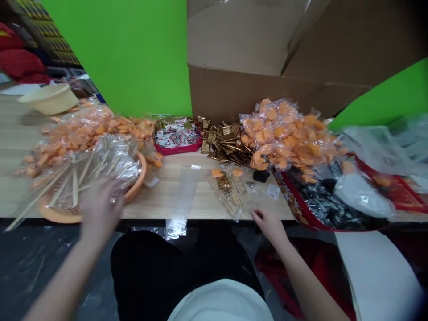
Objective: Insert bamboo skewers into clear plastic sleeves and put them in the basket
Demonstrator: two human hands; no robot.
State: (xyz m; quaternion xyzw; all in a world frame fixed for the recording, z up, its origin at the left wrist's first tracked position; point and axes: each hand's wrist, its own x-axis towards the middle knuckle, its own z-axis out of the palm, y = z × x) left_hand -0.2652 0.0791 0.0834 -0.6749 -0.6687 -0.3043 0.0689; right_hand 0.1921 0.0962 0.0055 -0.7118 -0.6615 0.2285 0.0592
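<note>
On the left, my left hand point(102, 205) is over the near part of an orange basin point(142, 174). It is smeared by motion, so its grip is unclear. Clear bags with thin wooden sticks point(75, 183) fill the basin and stick out over its rim. My right hand point(271, 226) is at the table's front edge with thumb and fingertips pinched together; whatever lies between them is too small to make out. Just left of those fingertips lie clear packets point(234, 194) holding wooden sticks, a gold sachet and orange round pieces. Flat empty clear bags point(183, 196) lie between my hands, overhanging the edge.
A red tray of small printed sachets point(177, 133) and a pile of gold sachets point(227, 140) stand behind. Wrapped orange pieces are heaped left point(76, 129) and right point(284, 131). A red bag with black packets point(321, 200) is at right, a cardboard box point(254, 89) behind.
</note>
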